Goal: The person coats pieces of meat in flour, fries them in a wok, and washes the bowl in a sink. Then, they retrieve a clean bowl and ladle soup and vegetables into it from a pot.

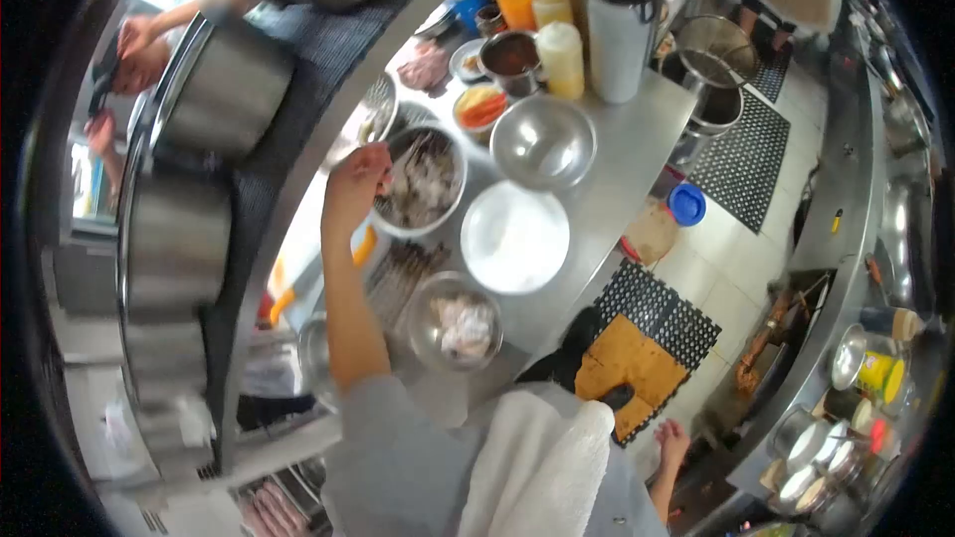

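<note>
My left hand (pixel 360 179) is at the rim of a steel bowl (pixel 461 179) on the counter. Its fingers are curled together, and anything between them is hidden. Greyish, dark-streaked pieces that look like raw shrimp (pixel 423 179) fill that bowl. Just below lies a heap of dark scraps (pixel 410 264). Nearer my body, a smaller steel bowl (pixel 418 338) holds pale pinkish-white pieces (pixel 466 326). Beside both bowls are a white plate (pixel 514 237) and a shiny steel bowl (pixel 543 142). My right hand (pixel 673 443) hangs low at my side, fingers apart, touching nothing I can see.
Squeeze bottles (pixel 561 60), a tall white dispenser (pixel 617 45) and a pot of dark sauce (pixel 509 62) stand at the counter's far end. Large pots (pixel 179 239) line a shelf on the left, with another person (pixel 144 70) beyond. Rubber mats (pixel 741 164) and cardboard (pixel 632 373) cover the floor.
</note>
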`<action>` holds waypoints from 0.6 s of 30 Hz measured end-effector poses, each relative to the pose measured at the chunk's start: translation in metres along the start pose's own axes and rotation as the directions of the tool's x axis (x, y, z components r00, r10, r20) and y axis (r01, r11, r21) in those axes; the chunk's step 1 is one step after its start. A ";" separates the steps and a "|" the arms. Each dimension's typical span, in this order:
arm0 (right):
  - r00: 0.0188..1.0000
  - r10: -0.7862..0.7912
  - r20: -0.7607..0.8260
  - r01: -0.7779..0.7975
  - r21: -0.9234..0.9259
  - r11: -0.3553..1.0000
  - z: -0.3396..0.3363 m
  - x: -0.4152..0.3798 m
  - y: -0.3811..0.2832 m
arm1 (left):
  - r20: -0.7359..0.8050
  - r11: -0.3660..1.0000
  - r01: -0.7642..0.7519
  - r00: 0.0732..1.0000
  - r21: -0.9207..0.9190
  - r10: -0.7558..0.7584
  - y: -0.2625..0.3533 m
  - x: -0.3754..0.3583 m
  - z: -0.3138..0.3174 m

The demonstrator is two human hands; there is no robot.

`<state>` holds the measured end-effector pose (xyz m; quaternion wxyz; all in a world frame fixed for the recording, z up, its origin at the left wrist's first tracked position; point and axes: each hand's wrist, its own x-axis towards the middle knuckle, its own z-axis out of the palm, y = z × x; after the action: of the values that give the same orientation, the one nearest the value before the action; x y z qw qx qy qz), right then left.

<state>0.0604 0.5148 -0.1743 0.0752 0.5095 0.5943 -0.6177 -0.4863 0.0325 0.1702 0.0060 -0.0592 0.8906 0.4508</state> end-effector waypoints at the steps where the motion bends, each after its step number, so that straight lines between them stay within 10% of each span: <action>1: 1.000 0.002 -0.009 -0.001 0.039 0.999 0.000 0.000 0.000 | -0.054 1.000 0.025 0.998 0.015 -0.024 -0.010 -0.038 -0.005; 7: 0.991 -0.087 0.099 0.088 -0.015 0.996 -0.017 -0.015 0.002 | -0.163 0.931 0.207 0.973 0.302 -0.163 -0.091 -0.228 0.006; 13: 0.943 -0.313 0.110 0.323 -0.081 0.943 -0.033 -0.041 -0.022 | -0.091 0.891 0.421 0.894 -0.170 -0.439 -0.166 -0.293 0.084; 15: 0.851 -0.497 0.171 0.525 -0.306 0.794 -0.040 -0.052 -0.030 | -0.093 0.625 0.245 0.884 -0.741 -0.458 -0.175 -0.299 0.107; 18: 0.737 -0.659 0.149 0.675 -0.205 0.709 -0.031 -0.104 -0.082 | -0.165 0.766 0.182 0.921 -0.617 -0.352 -0.139 -0.326 0.116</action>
<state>0.0686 0.5097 -0.0393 -0.0711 0.2267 0.8069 -0.5408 -0.1525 0.0770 0.0102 -0.0697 -0.2464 0.6802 0.6869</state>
